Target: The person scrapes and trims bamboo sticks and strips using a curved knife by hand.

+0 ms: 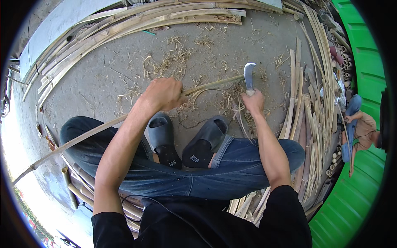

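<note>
My left hand is closed around a long, thin bamboo strip. The strip runs from the lower left, under my left forearm, through the fist and on to the right. In my right hand is the handle of a curved knife, its hooked metal blade pointing up and away from me. The strip's far end reaches the blade; whether the edge touches it I cannot tell. Thin curled bamboo shavings hang or lie just left of my right hand.
Shavings litter the concrete floor. Long bamboo strips lie along the far side, with more bamboo pieces stacked at right. Another person sits by the green corrugated wall. My feet in grey slides are below my hands.
</note>
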Motion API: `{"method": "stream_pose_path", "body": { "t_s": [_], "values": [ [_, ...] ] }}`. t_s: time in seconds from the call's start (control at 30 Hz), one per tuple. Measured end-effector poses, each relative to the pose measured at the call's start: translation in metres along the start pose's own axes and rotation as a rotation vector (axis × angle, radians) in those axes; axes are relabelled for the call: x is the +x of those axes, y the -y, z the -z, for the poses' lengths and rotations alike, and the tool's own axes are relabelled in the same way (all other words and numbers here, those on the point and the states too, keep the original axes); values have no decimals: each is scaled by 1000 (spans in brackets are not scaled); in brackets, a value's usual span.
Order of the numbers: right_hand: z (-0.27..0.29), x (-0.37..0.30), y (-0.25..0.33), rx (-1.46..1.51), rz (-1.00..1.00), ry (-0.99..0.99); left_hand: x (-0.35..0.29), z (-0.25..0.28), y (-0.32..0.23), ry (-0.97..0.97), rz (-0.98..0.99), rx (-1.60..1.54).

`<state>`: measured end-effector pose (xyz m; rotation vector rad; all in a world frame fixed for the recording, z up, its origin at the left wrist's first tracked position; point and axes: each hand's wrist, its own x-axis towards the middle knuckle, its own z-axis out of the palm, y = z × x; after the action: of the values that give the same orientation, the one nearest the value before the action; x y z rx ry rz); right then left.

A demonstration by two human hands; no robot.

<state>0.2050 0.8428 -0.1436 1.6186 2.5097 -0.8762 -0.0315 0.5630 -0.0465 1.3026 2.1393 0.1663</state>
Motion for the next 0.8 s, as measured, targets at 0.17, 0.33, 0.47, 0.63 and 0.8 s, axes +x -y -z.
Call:
{"method": "stream_pose_path", "body": {
  "t_s": [0.17, 0.33, 0.47, 0.63, 0.8],
  "values": [
    [-19, -73, 58, 13, 356, 129, -5, 12, -3, 22, 25, -33],
    [-1, 9, 23, -42, 33, 60, -7, 3, 1, 3, -1, -55],
    [33, 60, -51, -230, -191, 14, -11, -12, -10, -83, -76, 106],
    [2, 35, -40, -317, -236, 134, -15, -9, -15, -122, -74, 164],
    [27, 47, -24, -366, -300, 269, -13, -20, -13, -205, -69, 163]
  ]
}}
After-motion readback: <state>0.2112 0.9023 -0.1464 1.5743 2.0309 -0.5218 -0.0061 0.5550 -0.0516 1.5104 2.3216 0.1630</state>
